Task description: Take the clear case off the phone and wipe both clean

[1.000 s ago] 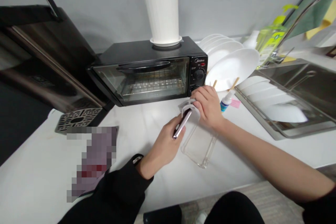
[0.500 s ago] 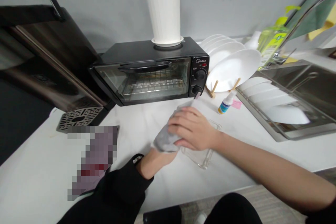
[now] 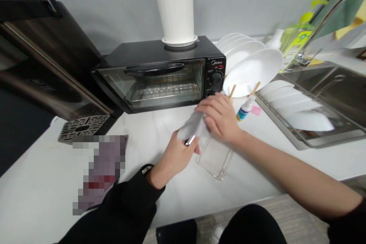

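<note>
Between my two hands is a light grey cloth (image 3: 194, 125), partly covering something whose shiny edge shows near my left fingers; what it is cannot be made out. My left hand (image 3: 179, 152) wears a ring and is closed on the cloth's lower left part. My right hand (image 3: 219, 116) wraps its curled fingers over the cloth's upper right end. Under and beside my right hand, a clear phone case (image 3: 215, 158) lies on the white counter (image 3: 183, 206). A small white spray bottle (image 3: 244, 109) with a blue label stands right of my right hand.
A black toaster oven (image 3: 154, 84) stands behind my hands, with a white utensil holder (image 3: 175, 9) on top. White plates (image 3: 253, 70) stand in a rack beside it. At the right is a sink (image 3: 328, 95) with bowls; at the left, a dark machine (image 3: 82, 126) and a pixelated purple item (image 3: 107, 167).
My left hand has come out from under the cloth and turned, showing its ring. My right hand has moved up and slightly right with the cloth. The view has shifted slightly.
</note>
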